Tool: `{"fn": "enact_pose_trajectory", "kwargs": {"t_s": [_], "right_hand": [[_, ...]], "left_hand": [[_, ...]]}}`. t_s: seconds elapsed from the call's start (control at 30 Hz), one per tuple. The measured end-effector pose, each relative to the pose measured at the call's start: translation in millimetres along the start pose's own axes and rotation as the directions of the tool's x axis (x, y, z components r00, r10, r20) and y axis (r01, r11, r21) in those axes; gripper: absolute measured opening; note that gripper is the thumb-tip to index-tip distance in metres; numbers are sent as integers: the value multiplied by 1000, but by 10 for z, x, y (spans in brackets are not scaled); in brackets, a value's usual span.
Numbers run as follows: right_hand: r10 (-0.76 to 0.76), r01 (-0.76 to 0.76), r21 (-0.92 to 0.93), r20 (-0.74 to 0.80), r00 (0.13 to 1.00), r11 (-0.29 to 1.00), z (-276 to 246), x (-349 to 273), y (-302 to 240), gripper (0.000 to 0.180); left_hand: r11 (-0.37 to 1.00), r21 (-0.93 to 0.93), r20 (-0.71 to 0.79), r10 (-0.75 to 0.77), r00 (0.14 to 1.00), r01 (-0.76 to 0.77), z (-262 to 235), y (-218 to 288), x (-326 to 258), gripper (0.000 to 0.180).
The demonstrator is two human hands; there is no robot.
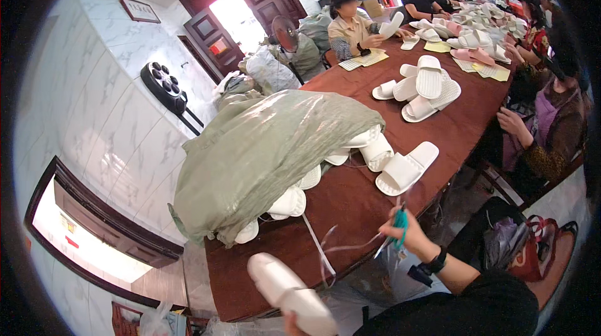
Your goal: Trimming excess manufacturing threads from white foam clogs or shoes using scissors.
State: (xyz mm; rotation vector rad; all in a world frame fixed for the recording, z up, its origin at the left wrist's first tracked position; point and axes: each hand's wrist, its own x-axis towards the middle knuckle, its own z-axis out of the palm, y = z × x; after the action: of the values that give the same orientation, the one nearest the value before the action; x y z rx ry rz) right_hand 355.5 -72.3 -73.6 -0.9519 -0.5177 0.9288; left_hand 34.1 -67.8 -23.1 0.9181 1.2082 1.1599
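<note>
At the lower edge my left hand (293,325) grips a white slide slipper (273,278), blurred, beside the near table edge. My right hand (404,234) is closed around teal-handled scissors (399,226), just off the table's right edge; a thin clear strip trails beside it. Nearest to that hand on the table lies a single white slipper (404,173). A large grey-green woven sack (269,148) rests on the table at the left, with several white slippers (288,203) showing at its open side.
The long table has a dark red cloth (250,286). Farther along lie a small heap of white slippers (429,79) and a big pile of white and pink ones (472,39). Co-workers (354,26) sit along both sides. Bags (532,242) lie on a seat at the right.
</note>
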Motion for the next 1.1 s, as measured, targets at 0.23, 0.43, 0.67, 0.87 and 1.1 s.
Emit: {"fn": "enact_pose_trajectory", "kwargs": {"t_s": [0.23, 0.43, 0.67, 0.87, 1.1], "right_hand": [[-45, 115, -187, 343, 938, 976, 425, -111, 362, 38], [92, -92, -13, 283, 955, 996, 430, -162, 362, 41], [416, -436, -81, 489, 766, 897, 241, -357, 51, 46], [206, 3, -310, 640, 741, 951, 248, -574, 184, 63], [371, -269, -280, 428, 824, 922, 179, -622, 106, 61]], "left_hand": [[916, -186, 590, -185, 786, 355, 342, -247, 86, 67], [955, -97, 697, -137, 704, 282, 563, -298, 148, 67], [919, -319, 439, -74, 895, 232, 679, -247, 122, 57], [951, -276, 313, 227, 922, -141, 756, -375, 267, 68], [914, -74, 522, 377, 765, -399, 611, -527, 398, 71]]}}
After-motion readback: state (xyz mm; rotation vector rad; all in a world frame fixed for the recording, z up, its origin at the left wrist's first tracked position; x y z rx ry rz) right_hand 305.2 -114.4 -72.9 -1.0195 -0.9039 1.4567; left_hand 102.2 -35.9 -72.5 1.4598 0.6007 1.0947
